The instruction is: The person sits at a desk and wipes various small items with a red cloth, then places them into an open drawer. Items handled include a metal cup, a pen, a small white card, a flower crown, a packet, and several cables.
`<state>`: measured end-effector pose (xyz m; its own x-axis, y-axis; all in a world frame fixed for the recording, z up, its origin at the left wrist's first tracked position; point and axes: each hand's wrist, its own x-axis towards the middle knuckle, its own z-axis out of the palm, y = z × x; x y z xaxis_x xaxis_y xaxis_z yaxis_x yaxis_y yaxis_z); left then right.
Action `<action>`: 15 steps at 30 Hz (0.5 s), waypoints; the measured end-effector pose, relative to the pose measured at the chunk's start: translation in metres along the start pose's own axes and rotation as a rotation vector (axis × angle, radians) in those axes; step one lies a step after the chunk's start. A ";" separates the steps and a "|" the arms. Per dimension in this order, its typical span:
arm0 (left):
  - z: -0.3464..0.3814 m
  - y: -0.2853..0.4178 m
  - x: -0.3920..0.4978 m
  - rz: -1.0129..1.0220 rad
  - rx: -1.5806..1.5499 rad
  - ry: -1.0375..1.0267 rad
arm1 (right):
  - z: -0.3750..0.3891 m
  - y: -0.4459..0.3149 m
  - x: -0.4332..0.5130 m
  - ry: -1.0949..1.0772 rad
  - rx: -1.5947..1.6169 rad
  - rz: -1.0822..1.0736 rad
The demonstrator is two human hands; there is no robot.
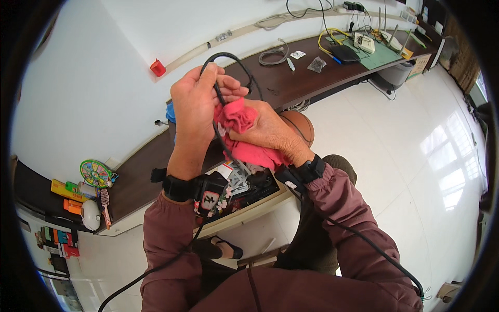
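Between thumb and fingers, my left hand (197,103) pinches a black cable (228,54) that arches above it in a loop. My right hand (267,126) grips a pink cloth (237,117), bunched around the cable just below the left fingertips. Part of the cloth hangs under the right hand, over an open drawer (249,216). Another stretch of the cable runs down past the cloth toward the drawer. What the cloth covers inside the right fist is hidden.
Various small items fill the drawer below my hands. A dark wooden desk (308,84) curves along the wall, carrying a grey coiled cable (271,57), a black box (344,54) and a white router (391,41). A basketball (300,126) sits right of my right hand. A red cup (158,68) is at the wall.
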<state>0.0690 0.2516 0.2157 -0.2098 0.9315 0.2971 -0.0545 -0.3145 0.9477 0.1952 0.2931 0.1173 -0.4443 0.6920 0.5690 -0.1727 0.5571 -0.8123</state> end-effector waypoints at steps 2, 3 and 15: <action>-0.008 -0.002 -0.006 0.011 -0.010 -0.013 | -0.006 -0.002 -0.002 -0.180 -0.070 0.067; -0.015 0.001 -0.006 0.017 -0.034 -0.003 | -0.011 -0.003 -0.004 -0.265 -0.147 0.130; -0.039 -0.023 -0.008 0.216 -0.250 0.324 | -0.005 -0.001 -0.011 0.133 -0.530 -0.255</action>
<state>0.0339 0.2437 0.1870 -0.5347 0.7470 0.3950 -0.2016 -0.5668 0.7988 0.2045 0.2866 0.1123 -0.3271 0.5389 0.7762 0.2179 0.8423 -0.4930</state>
